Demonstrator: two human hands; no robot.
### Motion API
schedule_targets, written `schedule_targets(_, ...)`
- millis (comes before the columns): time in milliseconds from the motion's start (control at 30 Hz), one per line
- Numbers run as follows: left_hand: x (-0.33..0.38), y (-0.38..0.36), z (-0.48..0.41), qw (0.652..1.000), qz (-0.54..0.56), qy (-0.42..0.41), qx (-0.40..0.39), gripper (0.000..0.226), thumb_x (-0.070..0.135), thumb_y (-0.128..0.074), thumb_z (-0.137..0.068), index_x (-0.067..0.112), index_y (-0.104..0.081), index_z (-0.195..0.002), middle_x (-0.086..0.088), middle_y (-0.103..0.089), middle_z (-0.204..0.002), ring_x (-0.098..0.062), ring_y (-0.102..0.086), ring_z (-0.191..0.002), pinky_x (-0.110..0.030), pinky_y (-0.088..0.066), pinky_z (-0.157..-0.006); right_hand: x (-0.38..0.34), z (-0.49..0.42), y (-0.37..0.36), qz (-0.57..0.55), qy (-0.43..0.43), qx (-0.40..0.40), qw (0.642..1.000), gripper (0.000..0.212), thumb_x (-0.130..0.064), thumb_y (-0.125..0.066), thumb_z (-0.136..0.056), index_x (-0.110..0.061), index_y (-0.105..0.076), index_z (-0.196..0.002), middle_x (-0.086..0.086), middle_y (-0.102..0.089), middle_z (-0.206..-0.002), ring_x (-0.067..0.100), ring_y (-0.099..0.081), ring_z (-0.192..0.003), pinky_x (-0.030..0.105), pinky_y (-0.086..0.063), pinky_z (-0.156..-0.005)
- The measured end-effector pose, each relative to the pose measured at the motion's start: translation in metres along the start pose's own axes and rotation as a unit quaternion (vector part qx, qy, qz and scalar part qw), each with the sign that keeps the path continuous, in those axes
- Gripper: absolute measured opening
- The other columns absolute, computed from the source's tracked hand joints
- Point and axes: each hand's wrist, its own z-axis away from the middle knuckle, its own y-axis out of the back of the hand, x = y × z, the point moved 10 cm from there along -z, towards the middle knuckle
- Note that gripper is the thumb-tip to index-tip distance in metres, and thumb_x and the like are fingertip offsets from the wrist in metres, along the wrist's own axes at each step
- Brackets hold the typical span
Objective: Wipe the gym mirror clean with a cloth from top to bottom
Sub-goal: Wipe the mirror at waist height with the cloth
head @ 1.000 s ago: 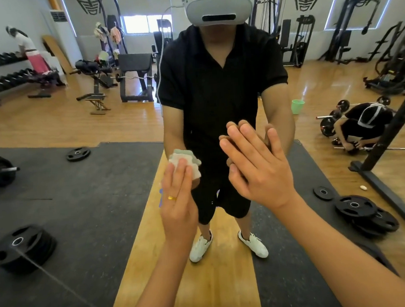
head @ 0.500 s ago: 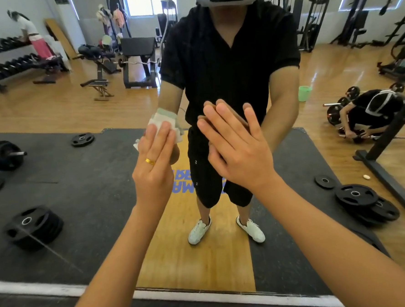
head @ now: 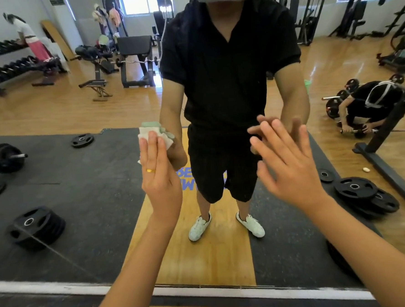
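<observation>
From the head view we face the gym mirror [head: 92, 183], its white lower frame [head: 205, 289] running across the near bottom of the scene. The left hand [head: 160, 177] is raised against the glass at about waist level of the reflected figure. Its fingers are straight and held together, pressing a small folded cloth [head: 163, 138], white with a green edge, flat onto the mirror. The cloth shows above and to the right of the fingertips, and a gold ring [head: 150, 170] sits on one finger. To the right, well apart from the cloth, the right hand [head: 290, 167] is lifted with its fingers spread and released, gripping nothing. Its slightly blurred fingertips seem to meet their own reflection, though we cannot tell whether they touch the glass. Reflected weight plates [head: 35, 226] lie on the dark mat at the left.
</observation>
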Motion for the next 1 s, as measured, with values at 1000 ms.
schedule_targets(1000, 0.042, -0.027, 0.017, 0.977, -0.083, -0.174, -0.086, 0.047, -0.014, -0.049, -0.102, -0.002, -0.041, -0.148, -0.020, -0.046, -0.149, -0.030, -0.023, -0.155, -0.043, -0.037, -0.120, 0.008, 0.013, -0.021, 0.050, 0.041, 0.070, 0.995, 0.063, -0.028, -0.057, -0.095, -0.014, -0.043, -0.155, 0.007, -0.027, -0.166, 0.025, -0.020, -0.157, 0.054, -0.011, -0.126)
